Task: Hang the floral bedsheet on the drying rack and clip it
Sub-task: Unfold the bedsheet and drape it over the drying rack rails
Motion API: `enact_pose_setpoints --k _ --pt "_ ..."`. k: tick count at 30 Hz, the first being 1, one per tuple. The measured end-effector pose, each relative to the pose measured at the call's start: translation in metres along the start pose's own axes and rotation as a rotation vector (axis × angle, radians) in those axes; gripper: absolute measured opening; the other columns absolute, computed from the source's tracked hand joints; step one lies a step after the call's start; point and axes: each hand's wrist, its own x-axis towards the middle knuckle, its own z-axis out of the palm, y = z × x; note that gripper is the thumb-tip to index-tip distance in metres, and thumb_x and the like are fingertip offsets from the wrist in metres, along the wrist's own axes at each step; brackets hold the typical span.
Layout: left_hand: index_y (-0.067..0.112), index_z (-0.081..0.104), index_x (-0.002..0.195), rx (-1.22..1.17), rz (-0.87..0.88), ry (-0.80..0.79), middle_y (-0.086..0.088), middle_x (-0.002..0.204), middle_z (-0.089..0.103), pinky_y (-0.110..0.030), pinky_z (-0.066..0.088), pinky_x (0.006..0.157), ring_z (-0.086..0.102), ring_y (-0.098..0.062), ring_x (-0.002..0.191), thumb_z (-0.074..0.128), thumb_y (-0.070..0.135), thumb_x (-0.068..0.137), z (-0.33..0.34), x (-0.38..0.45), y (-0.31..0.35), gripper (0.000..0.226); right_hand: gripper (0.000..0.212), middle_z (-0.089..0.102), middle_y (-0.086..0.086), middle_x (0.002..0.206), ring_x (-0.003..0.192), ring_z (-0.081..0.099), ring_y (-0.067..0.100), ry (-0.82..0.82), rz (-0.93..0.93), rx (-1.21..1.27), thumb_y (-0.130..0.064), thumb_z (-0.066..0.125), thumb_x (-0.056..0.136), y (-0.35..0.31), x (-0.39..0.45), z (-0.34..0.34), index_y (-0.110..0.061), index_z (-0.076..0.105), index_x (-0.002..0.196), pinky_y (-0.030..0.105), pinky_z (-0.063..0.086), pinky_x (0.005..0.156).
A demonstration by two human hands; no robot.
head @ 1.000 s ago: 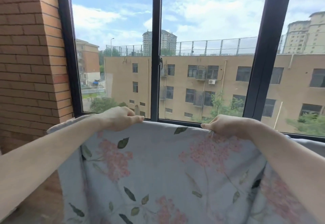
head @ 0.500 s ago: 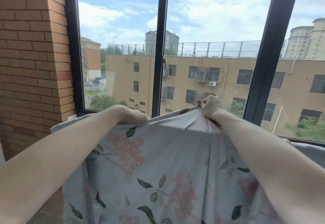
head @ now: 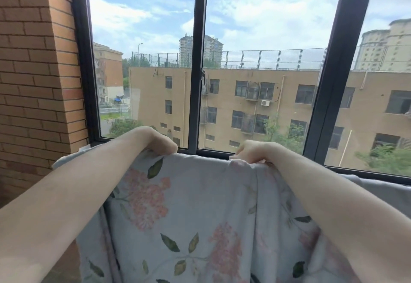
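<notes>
The floral bedsheet [head: 200, 211], pale blue with pink flowers and green leaves, hangs spread in front of me below the window. My left hand [head: 155, 141] grips its top edge on the left, fingers curled over the far side. My right hand [head: 251, 152] pinches the top edge further right, where the cloth bunches into folds. Both forearms stretch forward over the sheet. The drying rack is hidden under the cloth, and no clips are in view.
A dark-framed window [head: 196, 104] stands just behind the sheet's top edge. A brick wall [head: 33, 82] closes the left side. More pale cloth [head: 378, 185] lies along the sill at the right.
My right hand, raised half a second ago with the sheet pulled up into a peak, has come down and moved right. The top edge lies nearly level again. My left hand keeps its grip.
</notes>
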Motion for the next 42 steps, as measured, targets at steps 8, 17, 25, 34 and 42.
enact_pose_setpoints --k 8,17,25,34,42 --pt "0.004 0.073 0.081 0.09 0.028 -0.025 -0.013 0.082 0.07 -0.023 0.055 0.052 0.065 -0.023 0.06 0.054 0.001 0.09 -0.004 -0.002 0.009 0.021 0.053 0.052 -0.005 0.064 0.06 0.049 0.016 0.165 -0.353 0.044 -0.061 0.048 0.099 -0.067 -0.061 0.031 -0.02 0.049 0.065 0.029 0.038 0.055" --pt "0.018 0.067 0.086 -0.372 0.203 0.635 0.004 0.09 0.067 -0.03 0.046 0.074 0.062 -0.019 0.088 0.059 0.038 0.097 0.021 0.028 -0.01 0.024 0.056 0.036 -0.009 0.053 0.047 0.033 0.014 0.135 -0.322 0.135 -0.066 0.039 0.1 -0.058 -0.049 0.029 -0.02 0.043 0.067 0.029 0.026 0.051" --pt "0.031 0.066 0.1 -0.432 -0.054 1.182 0.005 0.106 0.065 -0.037 0.048 0.087 0.061 -0.022 0.101 0.06 0.034 0.095 0.063 0.001 -0.169 0.008 0.054 0.038 -0.008 0.053 0.05 0.037 0.015 0.161 -0.339 0.082 -0.068 0.034 0.1 -0.063 -0.044 0.035 -0.024 0.054 0.075 0.03 0.028 0.054" --pt "0.048 0.052 0.114 -0.316 -0.204 0.951 0.008 0.097 0.07 -0.037 0.054 0.078 0.067 -0.025 0.095 0.063 0.068 0.088 0.092 -0.004 -0.223 0.035 0.056 0.04 -0.006 0.055 0.051 0.038 0.016 0.146 -0.328 0.097 -0.066 0.035 0.101 -0.068 -0.04 0.033 -0.021 0.049 0.071 0.031 0.029 0.055" --pt "0.041 0.076 0.093 -0.083 -0.292 0.905 0.001 0.102 0.076 -0.035 0.049 0.077 0.065 -0.03 0.095 0.061 0.046 0.092 0.066 0.004 -0.208 0.015 0.054 0.034 -0.005 0.055 0.049 0.03 0.016 0.083 -0.302 0.161 -0.066 0.041 0.1 -0.06 -0.037 0.029 -0.022 0.034 0.07 0.027 0.023 0.048"
